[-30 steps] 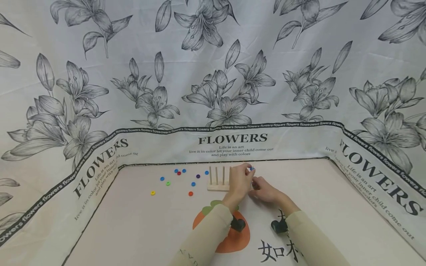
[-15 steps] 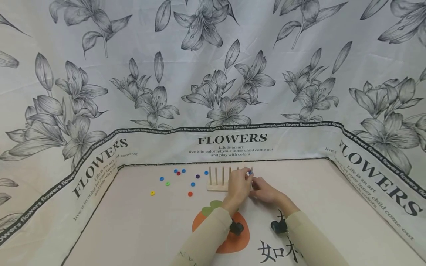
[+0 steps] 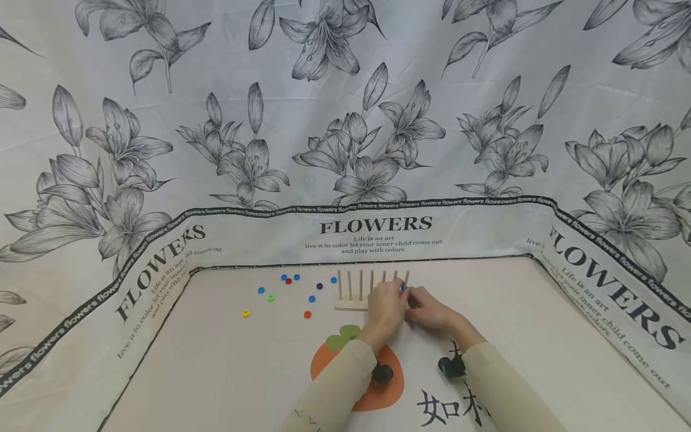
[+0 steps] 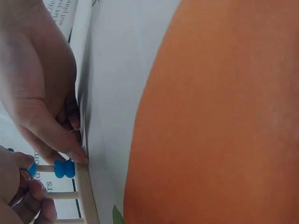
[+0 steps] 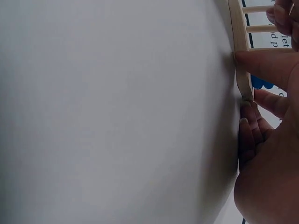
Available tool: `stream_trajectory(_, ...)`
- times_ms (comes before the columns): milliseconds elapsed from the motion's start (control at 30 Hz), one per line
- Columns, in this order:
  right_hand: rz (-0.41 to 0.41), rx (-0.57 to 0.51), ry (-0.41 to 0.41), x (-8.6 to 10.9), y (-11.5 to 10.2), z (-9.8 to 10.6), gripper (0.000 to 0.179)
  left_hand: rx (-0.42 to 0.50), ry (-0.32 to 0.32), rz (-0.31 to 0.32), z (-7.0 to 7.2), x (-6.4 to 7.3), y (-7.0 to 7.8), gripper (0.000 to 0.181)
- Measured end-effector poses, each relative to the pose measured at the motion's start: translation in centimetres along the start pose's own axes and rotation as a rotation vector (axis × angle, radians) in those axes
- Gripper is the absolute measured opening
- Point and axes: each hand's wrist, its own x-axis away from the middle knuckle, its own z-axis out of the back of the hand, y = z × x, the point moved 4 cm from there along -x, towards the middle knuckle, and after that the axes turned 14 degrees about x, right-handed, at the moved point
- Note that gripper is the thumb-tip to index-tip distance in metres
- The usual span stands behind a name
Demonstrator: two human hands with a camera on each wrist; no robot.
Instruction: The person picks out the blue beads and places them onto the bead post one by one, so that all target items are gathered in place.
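My left hand [image 3: 385,306] pinches a blue bead [image 4: 32,169] that is threaded on the rightmost peg of a wooden peg rack [image 3: 351,305]. Lower on that peg, two blue beads [image 4: 64,169] sit against the base in the left wrist view. The right hand [image 3: 432,309] grips the right end of the rack's base, thumb on the front face and other fingers around the end. In the right wrist view, that right hand partly covers the blue beads. The left hand hides the rack's middle in the head view.
Left of the rack lie several loose beads, among them a yellow bead [image 3: 246,313], a green bead [image 3: 271,298], a red bead [image 3: 308,314] and a purple bead [image 3: 320,286]. A printed cloth [image 3: 189,372] covers the table. Flowered curtain [image 3: 378,138] stands behind.
The left hand has lowered the blue bead from the top of the rightmost peg to partway down it. The right hand stays at the rack's end.
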Motion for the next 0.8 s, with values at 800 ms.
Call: stream_trajectory(800,-0.005,0.001,-0.021,-0.5,0.7,-0.3,0.057,-0.066,-0.024,0.040,0.1,0.8,-0.6,0.012)
